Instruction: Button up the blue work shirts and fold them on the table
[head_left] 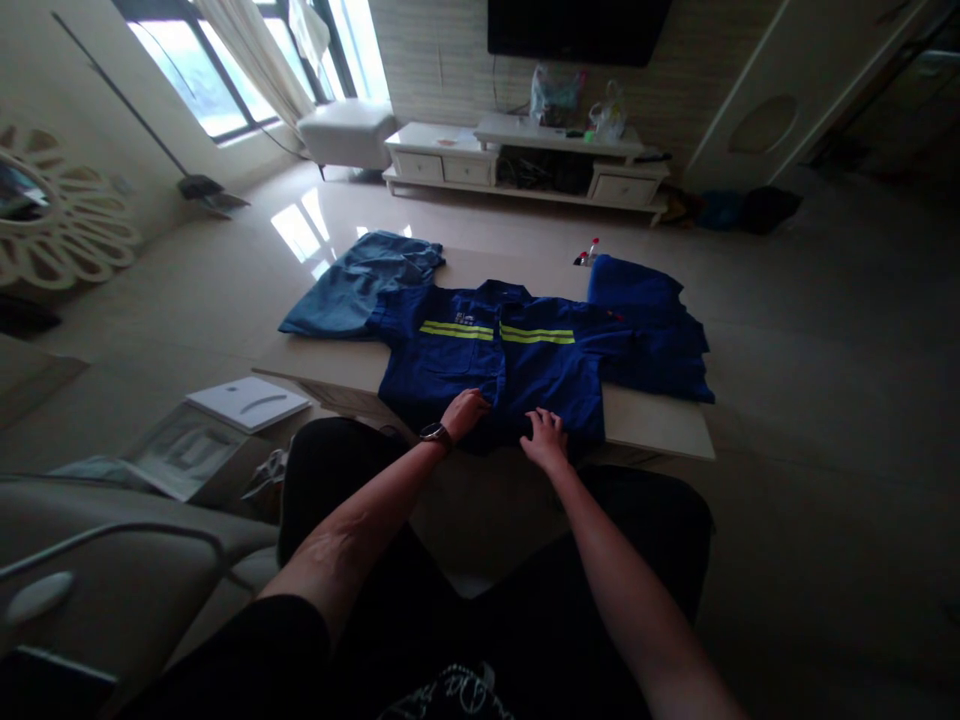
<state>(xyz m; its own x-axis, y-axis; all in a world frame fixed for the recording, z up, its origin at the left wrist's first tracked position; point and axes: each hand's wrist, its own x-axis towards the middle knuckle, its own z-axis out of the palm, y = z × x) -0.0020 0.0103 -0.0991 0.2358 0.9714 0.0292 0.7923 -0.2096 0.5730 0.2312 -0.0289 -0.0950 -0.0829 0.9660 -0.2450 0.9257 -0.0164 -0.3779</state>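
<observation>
A dark blue work jacket (551, 375) with yellow-green stripes lies spread front up on a low table, collar away from me. Its lower part hangs over the table's near edge. My left hand (466, 412), a watch (433, 432) on its wrist, has its fingers closed on the jacket's front opening near the hem. To the right of the opening, my right hand (545, 438) rests on the jacket's lower front with its fingers spread. Folded grey-blue cloth (360, 285) lies beside the left sleeve, and more dark blue cloth (652, 330) lies by the right sleeve.
The pale low table (660, 425) stands before my knees. Small red-capped bottles (591, 252) stand at its far edge. A white box (247, 402) sits left of my knee. Beyond are a TV cabinet (442, 170), a grey stool (349, 130) and a dustpan (210, 192).
</observation>
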